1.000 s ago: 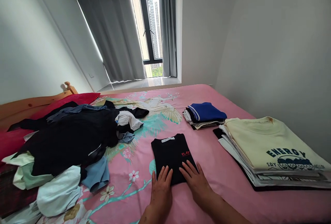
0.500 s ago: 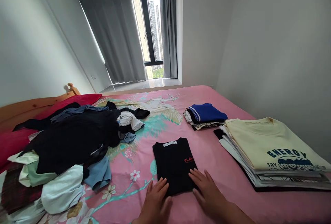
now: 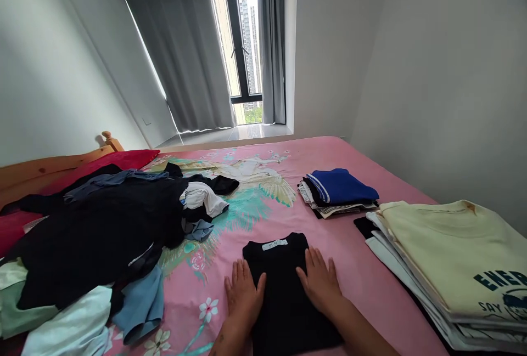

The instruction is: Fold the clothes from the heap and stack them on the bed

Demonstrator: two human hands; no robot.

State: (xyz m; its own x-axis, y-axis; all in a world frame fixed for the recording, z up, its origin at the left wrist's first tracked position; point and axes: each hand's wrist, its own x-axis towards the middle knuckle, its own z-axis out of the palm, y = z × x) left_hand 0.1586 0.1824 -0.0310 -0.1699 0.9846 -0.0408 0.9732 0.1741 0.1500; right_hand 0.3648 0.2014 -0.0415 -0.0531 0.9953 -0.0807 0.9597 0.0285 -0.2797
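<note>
A folded black T-shirt (image 3: 284, 301) lies on the pink bedsheet in front of me, its collar with a white label facing away. My left hand (image 3: 244, 293) rests flat along the shirt's left edge, fingers stretched out and thumb on the fabric. On the opposite edge lies my right hand (image 3: 320, 282), fingers extended and partly over the cloth. The red print on the shirt's chest is hidden under the right hand. Neither hand grasps anything.
A heap of loose clothes (image 3: 111, 230) covers the bed's left side. To the right stands a stack of folded shirts with a cream T-shirt (image 3: 448, 252) on top. Beyond it sits a smaller pile topped by a blue garment (image 3: 343, 186). Walls border the bed.
Both hands have moved from the shirt's near corners up along its sides. The shirt sits lower in view, and more of its near part shows. The view has shifted closer.
</note>
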